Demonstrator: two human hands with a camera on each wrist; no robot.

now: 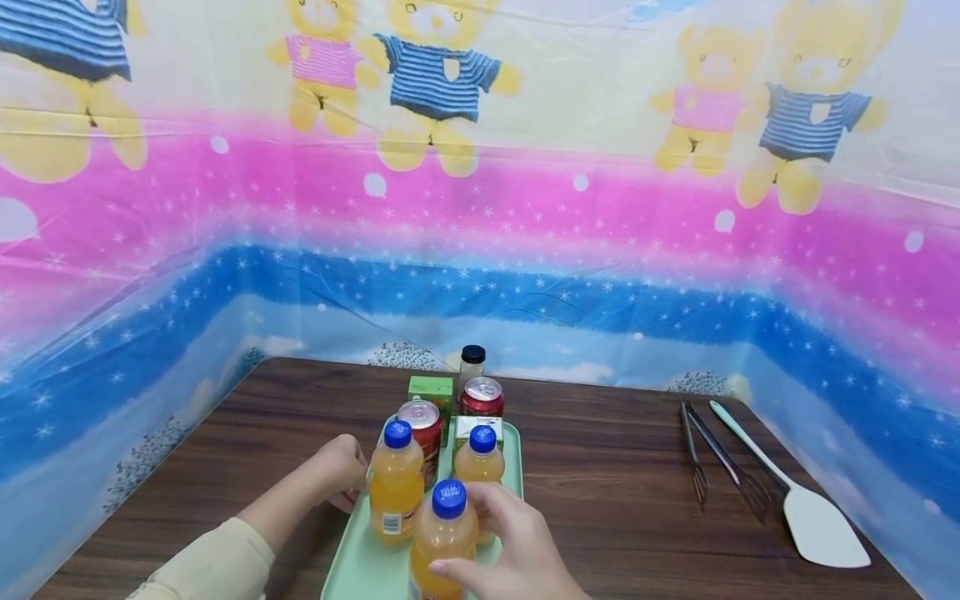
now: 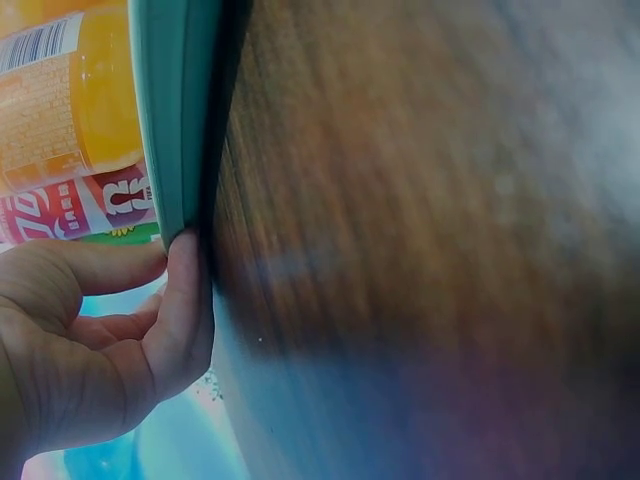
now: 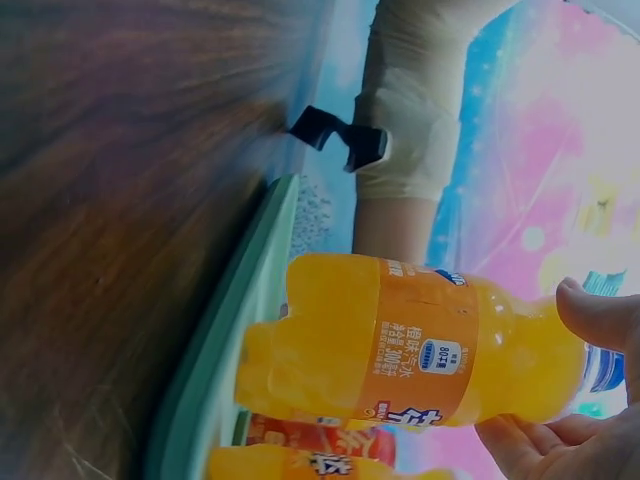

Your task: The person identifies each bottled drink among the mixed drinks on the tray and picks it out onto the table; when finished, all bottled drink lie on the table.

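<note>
My left hand [image 1: 341,475] pinches the rim of a light green tray [image 1: 352,550] at its left side; the left wrist view shows thumb and finger on the tray edge. With fingers and thumb around its upper part, my right hand [image 1: 517,533] holds an orange soda bottle [image 3: 430,345] with a blue cap over the front of the tray. Two more orange soda bottles, one left [image 1: 397,479] and one right [image 1: 480,462], stand upright behind it. Farther back are a red soda can [image 1: 427,429] and a white and green carton [image 1: 480,429].
At the tray's far end stand a green carton [image 1: 430,389], another red can [image 1: 482,400] and a black-lidded jar [image 1: 472,367]. On the right of the dark wooden table [image 1: 600,467] lie dark tongs [image 1: 723,458] and a pale spatula [image 1: 821,525]. A printed cloth surrounds the table.
</note>
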